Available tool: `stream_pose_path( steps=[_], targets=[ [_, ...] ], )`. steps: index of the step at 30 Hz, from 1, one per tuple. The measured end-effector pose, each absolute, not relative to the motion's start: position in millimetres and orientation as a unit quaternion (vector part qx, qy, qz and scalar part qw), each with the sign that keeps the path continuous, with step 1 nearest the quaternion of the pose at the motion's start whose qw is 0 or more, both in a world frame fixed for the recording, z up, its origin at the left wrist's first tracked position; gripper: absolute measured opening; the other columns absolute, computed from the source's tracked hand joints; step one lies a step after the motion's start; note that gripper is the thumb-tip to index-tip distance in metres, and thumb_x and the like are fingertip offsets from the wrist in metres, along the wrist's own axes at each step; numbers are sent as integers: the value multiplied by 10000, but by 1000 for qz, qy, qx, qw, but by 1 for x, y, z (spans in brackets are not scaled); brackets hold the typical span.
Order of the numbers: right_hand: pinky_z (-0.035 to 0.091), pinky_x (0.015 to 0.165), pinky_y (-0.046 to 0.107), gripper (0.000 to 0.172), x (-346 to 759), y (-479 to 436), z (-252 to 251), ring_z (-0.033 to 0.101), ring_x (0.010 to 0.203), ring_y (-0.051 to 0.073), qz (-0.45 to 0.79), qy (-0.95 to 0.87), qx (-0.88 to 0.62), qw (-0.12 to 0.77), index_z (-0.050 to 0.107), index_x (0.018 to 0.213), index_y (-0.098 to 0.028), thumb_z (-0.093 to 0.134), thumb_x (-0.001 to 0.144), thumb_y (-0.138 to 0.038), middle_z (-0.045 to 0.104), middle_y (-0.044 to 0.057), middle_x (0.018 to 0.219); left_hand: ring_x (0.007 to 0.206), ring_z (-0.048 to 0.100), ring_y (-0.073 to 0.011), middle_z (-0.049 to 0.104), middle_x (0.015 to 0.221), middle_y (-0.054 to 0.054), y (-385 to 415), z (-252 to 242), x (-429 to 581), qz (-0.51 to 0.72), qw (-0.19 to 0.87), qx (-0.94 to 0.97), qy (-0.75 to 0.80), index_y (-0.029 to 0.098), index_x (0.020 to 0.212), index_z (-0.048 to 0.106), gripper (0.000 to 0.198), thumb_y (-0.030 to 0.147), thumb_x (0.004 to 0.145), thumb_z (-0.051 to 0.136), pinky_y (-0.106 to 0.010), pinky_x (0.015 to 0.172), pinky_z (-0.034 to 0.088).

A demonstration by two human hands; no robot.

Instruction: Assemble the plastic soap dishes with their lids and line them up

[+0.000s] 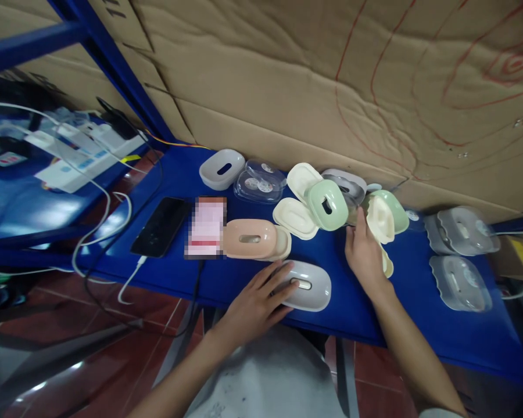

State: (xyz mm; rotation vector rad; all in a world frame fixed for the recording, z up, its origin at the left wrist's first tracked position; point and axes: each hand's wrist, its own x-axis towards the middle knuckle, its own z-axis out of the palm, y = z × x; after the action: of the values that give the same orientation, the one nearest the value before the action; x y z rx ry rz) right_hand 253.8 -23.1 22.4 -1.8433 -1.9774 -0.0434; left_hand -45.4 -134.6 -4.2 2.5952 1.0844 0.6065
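My left hand (261, 296) is closed around the left end of a grey oval soap dish (316, 284) at the table's front edge, fingers over its top and a pale piece showing in its slot. My right hand (366, 255) reaches forward with index finger and thumb apart, at a translucent piece beside the green slotted tray (336, 200); whether it touches is unclear. Cream oval inserts (295, 217) lie left of that tray. Right of the hand, a cream insert (380, 217) leans in a green dish (396, 212). A peach soap dish (248, 247) lies at left.
A lit phone (207, 217) and a dark phone (161, 226) with a white cable lie on the left. Clear lids (261, 181) and a grey slotted tray (222, 169) stand at the back. More clear covers (459, 281) sit right. Cardboard (287, 87) walls the far side.
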Motion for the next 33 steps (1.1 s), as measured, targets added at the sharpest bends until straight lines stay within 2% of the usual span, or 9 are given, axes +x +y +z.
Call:
stream_pose_path(
  steps=[4,8,14,18,21,24,27,29,33],
  targets=[
    [619,925,535,706,263,14,24,747,1050,344,10,-678,-694,242,345,1652,-115,468,1041,-447,668,245,1392,1622,322,-361,346,1749,-123,-135,-5,-45,204,137,893,376,225,1537,534,534,288,1029,685,-572,1222,504],
    [613,764,438,630,269,28,29,695,770,242,57,-646,-704,289,503,1521,-140,559,935,-362,729,135,1121,1593,366,-367,381,1723,-140,-134,-7,-45,223,152,884,382,232,1530,536,525,277,1027,681,-581,1208,509],
    [546,969,520,357,259,8,42,657,1083,323,-110,-662,-672,315,656,1236,-164,482,929,-215,659,175,1180,1569,384,-392,360,1718,-156,-133,-2,-46,239,202,873,376,257,1580,483,654,396,992,734,-609,1194,504],
    [556,836,449,298,263,-14,46,692,902,274,-57,-627,-692,354,573,1215,-176,508,928,-220,698,147,1105,1570,399,-366,367,1712,-154,-132,2,-43,258,229,856,384,260,1602,441,660,326,1006,718,-579,1212,496],
    [547,721,390,425,270,-42,45,694,792,247,19,-586,-713,383,511,1359,-174,577,957,-297,714,80,952,1568,414,-361,374,1708,-169,-131,2,-39,262,256,843,394,259,1649,356,763,300,993,743,-564,1217,501],
    [567,676,362,465,273,-80,38,690,800,229,45,-600,-695,394,549,1444,-204,571,994,-318,703,75,993,1565,428,-362,388,1702,-182,-129,0,-37,264,285,828,404,279,1698,239,907,304,970,781,-572,1219,501],
    [622,807,426,373,270,-118,26,716,945,256,-14,-675,-626,391,685,1355,-269,565,1005,-225,699,98,1091,1564,432,-368,382,1707,-185,-129,-2,-37,266,316,811,414,317,1725,119,1022,338,959,797,-602,1220,493],
    [629,929,478,447,265,-138,16,721,1094,287,-24,-737,-552,389,696,1369,-316,596,973,-134,695,91,1137,1572,422,-373,370,1716,-180,-128,-4,-37,264,333,802,420,339,1729,70,1062,357,957,799,-618,1226,480],
    [570,1141,568,585,252,-160,4,698,1246,290,97,-811,-456,354,627,1450,-318,654,926,-57,691,70,1217,1593,387,-382,337,1736,-175,-128,-8,-37,267,349,798,413,372,1729,33,1077,390,963,790,-639,1232,460]
  ],
)
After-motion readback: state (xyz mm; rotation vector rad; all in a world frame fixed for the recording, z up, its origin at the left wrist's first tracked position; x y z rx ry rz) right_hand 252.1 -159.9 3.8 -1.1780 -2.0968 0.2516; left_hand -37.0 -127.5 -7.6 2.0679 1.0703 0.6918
